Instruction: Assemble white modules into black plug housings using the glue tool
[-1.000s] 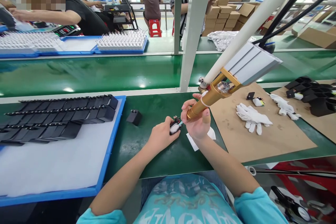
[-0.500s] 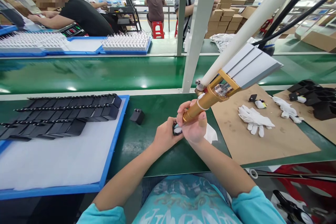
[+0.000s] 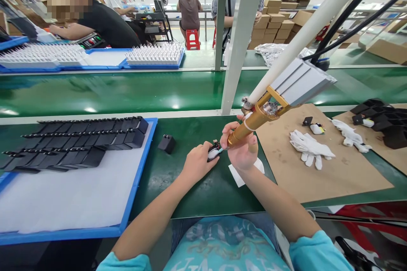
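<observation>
My left hand (image 3: 197,161) is closed around a small black housing (image 3: 215,151) with a white part inside, low over the green bench (image 3: 190,199). My right hand (image 3: 241,146) grips the lower end of a gold cylindrical tool (image 3: 251,125), which slants up to the right beside a white pole. The tool's thin light-blue tip points at the housing. A white paper piece (image 3: 239,176) lies below my right hand. To the left of my hands, a black cube-shaped case (image 3: 166,144) rests on the bench.
A blue-edged tray (image 3: 137,178) at left holds rows of black cases (image 3: 89,135). On brown cardboard (image 3: 280,165) at right lie white gloves (image 3: 310,146) and small parts (image 3: 317,128). A grey post (image 3: 235,42) stands ahead. Several people are beyond the bench.
My right hand and the gold tool have shifted slightly right, away from my left hand. The tip and the housing show more clearly, and more of the white paper is visible.
</observation>
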The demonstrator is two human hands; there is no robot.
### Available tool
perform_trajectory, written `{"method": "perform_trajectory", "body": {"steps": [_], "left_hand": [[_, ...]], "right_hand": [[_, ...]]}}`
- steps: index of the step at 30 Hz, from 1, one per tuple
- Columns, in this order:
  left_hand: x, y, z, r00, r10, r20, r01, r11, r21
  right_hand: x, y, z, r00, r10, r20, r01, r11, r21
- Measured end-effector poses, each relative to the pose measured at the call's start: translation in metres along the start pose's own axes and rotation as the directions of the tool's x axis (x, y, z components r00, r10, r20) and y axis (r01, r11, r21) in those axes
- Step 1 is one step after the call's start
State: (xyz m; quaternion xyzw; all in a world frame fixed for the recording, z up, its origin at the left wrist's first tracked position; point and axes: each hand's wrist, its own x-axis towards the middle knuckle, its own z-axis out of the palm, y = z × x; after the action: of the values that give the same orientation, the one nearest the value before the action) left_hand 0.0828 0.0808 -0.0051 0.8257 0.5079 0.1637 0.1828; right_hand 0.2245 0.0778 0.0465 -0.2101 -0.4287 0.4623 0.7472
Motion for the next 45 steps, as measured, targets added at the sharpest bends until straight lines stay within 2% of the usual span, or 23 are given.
{"method": "perform_trajectory", "body": {"steps": [2, 4, 7, 9, 13, 17, 19, 21, 22, 23, 24, 25, 26, 27, 28, 29, 30, 32, 39, 43, 45], "left_hand": [[0.001, -0.004, -0.002, 0.999, -0.023, 0.024, 0.025, 0.998, -0.053], [0.003, -0.007, -0.004, 0.997, -0.039, 0.071, 0.047, 0.992, -0.118], [0.004, -0.009, -0.008, 0.99, -0.041, 0.134, 0.067, 0.979, -0.191], [0.005, -0.011, -0.009, 0.988, -0.044, 0.148, 0.077, 0.972, -0.221], [0.006, -0.013, -0.007, 0.988, -0.046, 0.147, 0.079, 0.971, -0.225], [0.005, -0.013, -0.004, 0.994, -0.061, 0.087, 0.073, 0.987, -0.146], [0.003, -0.012, -0.003, 0.996, -0.065, 0.065, 0.074, 0.988, -0.135], [0.001, -0.011, -0.003, 0.997, -0.064, 0.044, 0.07, 0.986, -0.151], [0.0, -0.011, -0.003, 0.997, -0.064, 0.031, 0.068, 0.985, -0.161], [-0.001, -0.011, -0.003, 0.998, -0.065, 0.019, 0.067, 0.983, -0.169], [-0.002, -0.011, -0.003, 0.998, -0.066, 0.009, 0.066, 0.982, -0.176], [-0.003, -0.011, -0.003, 0.998, -0.065, -0.002, 0.064, 0.982, -0.18], [-0.004, -0.011, -0.003, 0.998, -0.063, -0.012, 0.06, 0.981, -0.182], [-0.004, -0.011, -0.002, 0.998, -0.059, -0.022, 0.054, 0.982, -0.183], [-0.004, -0.011, -0.002, 0.998, -0.054, -0.03, 0.047, 0.982, -0.183], [-0.005, -0.011, -0.002, 0.998, -0.047, -0.038, 0.04, 0.983, -0.182], [-0.005, -0.011, -0.003, 0.998, -0.041, -0.044, 0.032, 0.983, -0.18], [-0.005, -0.009, -0.004, 0.998, -0.033, -0.052, 0.023, 0.985, -0.171], [-0.005, -0.005, -0.007, 0.997, -0.057, -0.06, 0.049, 0.989, -0.14], [-0.004, -0.005, -0.007, 0.995, -0.065, -0.069, 0.055, 0.989, -0.134], [-0.004, -0.006, -0.006, 0.995, -0.063, -0.08, 0.051, 0.989, -0.14]], "right_hand": [[0.005, -0.002, -0.013, 0.999, -0.025, 0.027, 0.027, 0.994, -0.105], [0.01, -0.006, -0.03, 0.999, -0.039, 0.026, 0.045, 0.955, -0.294], [0.016, -0.012, -0.057, 0.999, -0.045, -0.002, 0.036, 0.808, -0.588], [0.018, -0.016, -0.076, 0.998, -0.062, -0.009, 0.037, 0.708, -0.706], [0.02, -0.018, -0.105, 0.997, -0.08, -0.023, 0.026, 0.558, -0.829], [0.021, -0.019, -0.116, 0.996, -0.082, -0.047, -0.004, 0.464, -0.886], [0.02, -0.02, -0.115, 0.985, -0.168, -0.045, 0.028, 0.412, -0.911], [0.019, -0.022, -0.112, 0.947, -0.321, -0.007, 0.101, 0.319, -0.942], [0.018, -0.024, -0.111, 0.934, -0.357, 0.029, 0.131, 0.266, -0.955], [0.017, -0.026, -0.11, 0.941, -0.328, 0.083, 0.161, 0.218, -0.963], [0.016, -0.028, -0.108, 0.963, -0.219, 0.158, 0.199, 0.182, -0.963], [0.015, -0.03, -0.108, 0.968, -0.039, 0.248, 0.252, 0.159, -0.955], [0.014, -0.03, -0.108, 0.926, 0.173, 0.337, 0.316, 0.138, -0.939], [0.012, -0.03, -0.108, 0.842, 0.36, 0.402, 0.387, 0.117, -0.915], [0.01, -0.028, -0.109, 0.754, 0.492, 0.436, 0.452, 0.094, -0.887], [0.009, -0.026, -0.109, 0.692, 0.568, 0.446, 0.503, 0.065, -0.862], [0.007, -0.022, -0.11, 0.664, 0.602, 0.444, 0.534, 0.035, -0.845], [0.005, -0.015, -0.113, 0.667, 0.604, 0.436, 0.553, -0.011, -0.833], [0.007, -0.001, -0.116, 0.686, 0.549, 0.478, 0.598, -0.051, -0.8], [0.012, -0.007, -0.115, 0.742, 0.461, 0.487, 0.576, -0.065, -0.815], [0.012, -0.015, -0.114, 0.811, 0.346, 0.473, 0.522, -0.061, -0.851]]}}
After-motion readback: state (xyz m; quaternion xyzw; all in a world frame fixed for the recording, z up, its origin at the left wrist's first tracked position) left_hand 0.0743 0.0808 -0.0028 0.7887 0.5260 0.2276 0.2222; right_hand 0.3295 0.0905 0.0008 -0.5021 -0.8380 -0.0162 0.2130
